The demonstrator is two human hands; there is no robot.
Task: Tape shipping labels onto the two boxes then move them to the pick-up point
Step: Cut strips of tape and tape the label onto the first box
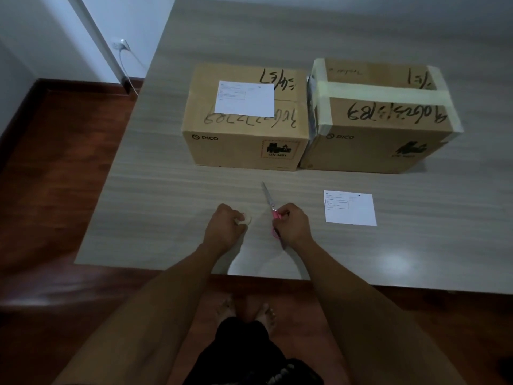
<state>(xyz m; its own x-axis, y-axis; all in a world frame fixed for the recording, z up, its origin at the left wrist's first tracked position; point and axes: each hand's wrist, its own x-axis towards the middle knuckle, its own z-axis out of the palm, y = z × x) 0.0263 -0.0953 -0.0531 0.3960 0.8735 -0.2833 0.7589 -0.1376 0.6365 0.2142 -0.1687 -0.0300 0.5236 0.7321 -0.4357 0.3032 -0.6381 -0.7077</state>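
Two brown cardboard boxes stand side by side on the grey table (155,168). The left box (241,145) carries a white shipping label (245,99) lying on its top. The right box (383,118) is wrapped with pale tape bands and bears no label. A second label (350,208) lies flat on the table in front of it. My left hand (226,227) grips a small roll of clear tape (245,218). My right hand (291,225) holds pink-handled scissors (268,198), blades pointing away toward the boxes. Both hands are near the table's front edge.
The table's front edge (388,286) runs just past my wrists, with dark wooden floor (55,190) to the left and below. A white cable (126,70) hangs from a wall socket at the back left. My bare feet (247,309) stand under the table edge.
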